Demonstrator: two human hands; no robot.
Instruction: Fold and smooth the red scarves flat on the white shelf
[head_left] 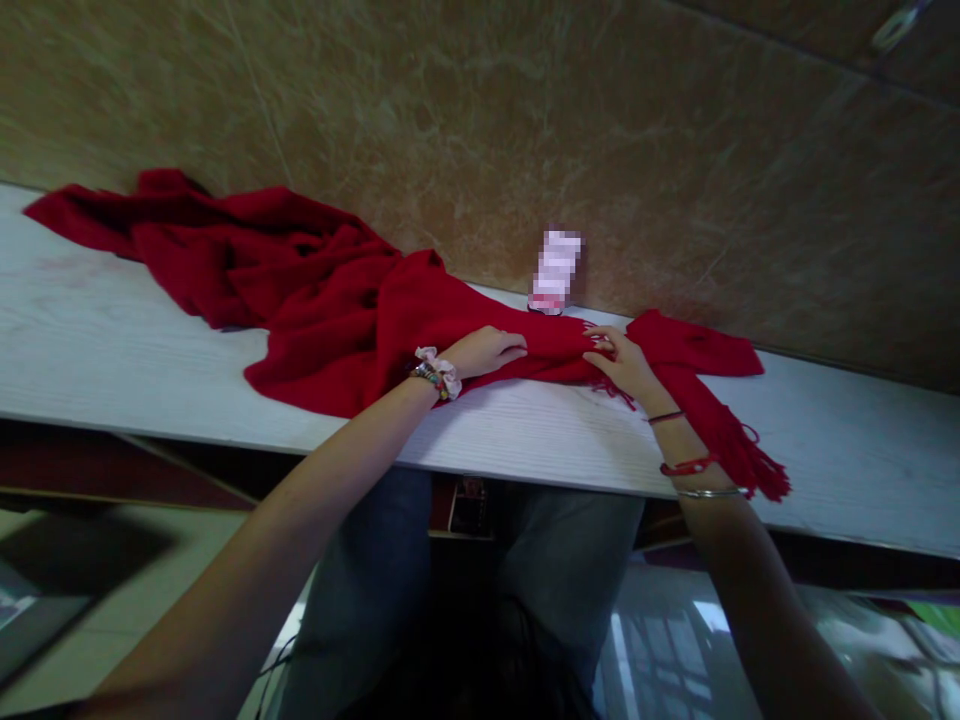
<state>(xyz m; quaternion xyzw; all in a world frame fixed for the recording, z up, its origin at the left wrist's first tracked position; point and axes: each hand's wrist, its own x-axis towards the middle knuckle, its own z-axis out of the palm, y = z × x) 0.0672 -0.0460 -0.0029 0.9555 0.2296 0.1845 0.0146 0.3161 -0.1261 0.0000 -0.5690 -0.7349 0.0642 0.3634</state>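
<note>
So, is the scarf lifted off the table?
No, the red scarf lies on the white table under the left hand and right hand.

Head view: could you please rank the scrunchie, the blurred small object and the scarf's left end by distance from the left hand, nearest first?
1. Scrunchie, on the left hand's own wrist.
2. Blurred small object, behind, to its right.
3. Scarf's left end, far left.

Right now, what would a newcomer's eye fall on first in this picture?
The red scarf, crumpled across the white table, fringed end at the right. The left hand and right hand both touch its middle. Behind them a small blurred pink object stands against the brown marbled wall.
</note>
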